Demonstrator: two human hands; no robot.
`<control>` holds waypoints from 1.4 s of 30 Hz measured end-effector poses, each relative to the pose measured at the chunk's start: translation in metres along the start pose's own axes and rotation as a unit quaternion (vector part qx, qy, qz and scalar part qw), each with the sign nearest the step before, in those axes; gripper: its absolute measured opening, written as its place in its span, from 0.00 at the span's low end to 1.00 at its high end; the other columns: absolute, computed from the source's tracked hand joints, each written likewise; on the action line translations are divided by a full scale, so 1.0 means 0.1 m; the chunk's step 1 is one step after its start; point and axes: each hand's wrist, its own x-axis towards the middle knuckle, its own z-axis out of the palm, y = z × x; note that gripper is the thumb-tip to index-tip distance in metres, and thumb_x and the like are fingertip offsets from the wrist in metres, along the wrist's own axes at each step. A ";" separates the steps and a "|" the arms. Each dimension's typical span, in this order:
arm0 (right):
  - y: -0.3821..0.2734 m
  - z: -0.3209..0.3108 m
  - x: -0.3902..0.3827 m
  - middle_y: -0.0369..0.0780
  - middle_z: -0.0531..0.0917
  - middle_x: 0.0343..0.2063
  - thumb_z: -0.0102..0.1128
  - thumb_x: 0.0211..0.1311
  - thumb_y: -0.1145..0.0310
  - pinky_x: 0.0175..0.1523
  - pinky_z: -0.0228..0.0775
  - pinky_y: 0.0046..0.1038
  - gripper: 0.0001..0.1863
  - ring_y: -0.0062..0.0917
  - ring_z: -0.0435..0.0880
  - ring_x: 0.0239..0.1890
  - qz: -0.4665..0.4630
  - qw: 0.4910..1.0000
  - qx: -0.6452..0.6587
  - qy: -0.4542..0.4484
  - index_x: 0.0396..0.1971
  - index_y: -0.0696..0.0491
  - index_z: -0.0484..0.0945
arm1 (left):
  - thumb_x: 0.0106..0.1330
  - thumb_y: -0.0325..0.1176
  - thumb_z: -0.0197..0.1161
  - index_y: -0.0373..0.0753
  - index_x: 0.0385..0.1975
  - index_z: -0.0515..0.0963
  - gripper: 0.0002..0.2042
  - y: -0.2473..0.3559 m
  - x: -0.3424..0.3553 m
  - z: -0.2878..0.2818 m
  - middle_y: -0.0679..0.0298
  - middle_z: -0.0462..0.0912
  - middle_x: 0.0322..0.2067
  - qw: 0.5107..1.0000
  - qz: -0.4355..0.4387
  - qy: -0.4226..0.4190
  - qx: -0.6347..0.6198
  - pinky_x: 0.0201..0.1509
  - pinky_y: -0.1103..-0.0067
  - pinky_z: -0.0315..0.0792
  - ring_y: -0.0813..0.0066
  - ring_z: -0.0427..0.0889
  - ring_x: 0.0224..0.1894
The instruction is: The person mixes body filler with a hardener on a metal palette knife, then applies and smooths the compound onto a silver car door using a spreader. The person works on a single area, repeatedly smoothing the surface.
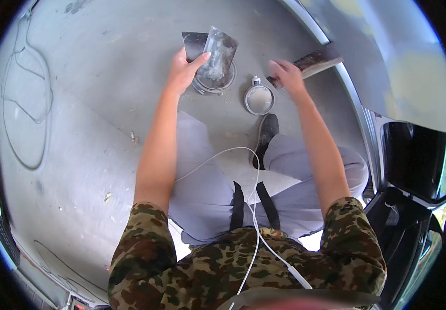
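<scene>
Two flat filler spreaders are gripped together in my left hand [183,72], its thumb lying over their edge. One is a dark plate [194,43]; the other is a smeared, greyish plate [220,54]. Behind and below them stands a round tin [213,89], partly covered. My right hand [288,77] is closed on the near end of a long, dark, worn bar-like block [320,58], which slants up towards the car body. Between my hands, near the right one, is a smaller round, pale-topped container [259,99] with a white-capped piece at its far edge.
Curved grey car bodywork [383,57] with pale yellowish patches rises at the right, beside an open door area with a dark window [411,155]. A looped hose [47,103] lies on the floor at the left. A white cable [257,217] crosses my lap.
</scene>
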 end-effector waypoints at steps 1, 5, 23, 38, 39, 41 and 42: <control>-0.30 0.28 -0.10 0.41 0.88 0.38 0.64 0.68 0.47 0.45 0.76 0.25 0.30 0.24 0.85 0.41 -0.059 0.994 0.096 -0.008 0.51 0.62 0.83 | 0.66 0.40 0.74 0.35 0.47 0.80 0.18 0.02 -0.05 0.06 0.67 0.86 0.40 1.000 0.007 -0.017 -0.012 0.47 0.79 0.75 0.84 0.79 0.40; -1.29 0.90 -0.53 0.38 0.87 0.37 0.67 0.70 0.57 0.46 0.76 0.26 0.24 0.21 0.83 0.40 -0.066 0.961 0.262 -0.060 0.49 0.65 0.83 | 0.67 0.39 0.73 0.35 0.48 0.79 0.17 0.05 -0.24 0.22 0.68 0.85 0.41 0.998 -0.018 -0.059 0.006 0.49 0.79 0.74 0.83 0.79 0.41; -1.69 2.31 -1.23 0.40 0.85 0.46 0.66 0.71 0.66 0.50 0.80 0.29 0.36 0.21 0.83 0.47 -0.025 0.871 0.472 -0.135 0.72 0.62 0.63 | 0.73 0.36 0.68 0.36 0.51 0.76 0.14 0.25 -1.41 -0.80 0.67 0.82 0.46 0.963 0.040 0.233 -0.133 0.56 0.81 0.69 0.83 0.76 0.48; -0.53 2.37 -1.10 0.54 0.86 0.41 0.56 0.65 0.67 0.49 0.77 0.47 0.11 0.48 0.86 0.46 -0.209 0.902 -0.311 -0.215 0.38 0.58 0.83 | 0.79 0.43 0.57 0.34 0.40 0.76 0.16 0.19 -1.70 -1.39 0.69 0.76 0.33 0.923 0.016 0.359 0.134 0.42 0.80 0.66 0.82 0.69 0.35; -0.41 2.45 -1.24 0.55 0.86 0.41 0.56 0.63 0.68 0.50 0.77 0.47 0.11 0.49 0.85 0.47 -0.174 0.914 -0.225 -0.288 0.38 0.58 0.83 | 0.79 0.43 0.57 0.34 0.40 0.76 0.16 0.18 -1.73 -1.39 0.69 0.75 0.34 0.913 -0.028 0.353 0.204 0.42 0.80 0.66 0.82 0.68 0.35; -0.29 2.42 -1.30 0.55 0.86 0.40 0.57 0.62 0.68 0.51 0.76 0.47 0.11 0.51 0.84 0.47 -0.145 0.911 -0.223 -0.314 0.38 0.58 0.84 | 0.79 0.42 0.58 0.32 0.42 0.77 0.16 0.13 -1.75 -1.32 0.68 0.76 0.34 0.926 0.047 0.334 0.171 0.41 0.80 0.66 0.83 0.69 0.35; -0.30 2.37 -1.30 0.55 0.86 0.40 0.57 0.61 0.68 0.51 0.76 0.46 0.12 0.52 0.84 0.47 -0.136 0.913 -0.226 -0.310 0.38 0.58 0.84 | 0.78 0.42 0.58 0.30 0.43 0.77 0.17 0.12 -1.72 -1.31 0.68 0.77 0.35 0.931 0.088 0.315 0.160 0.41 0.80 0.66 0.83 0.69 0.34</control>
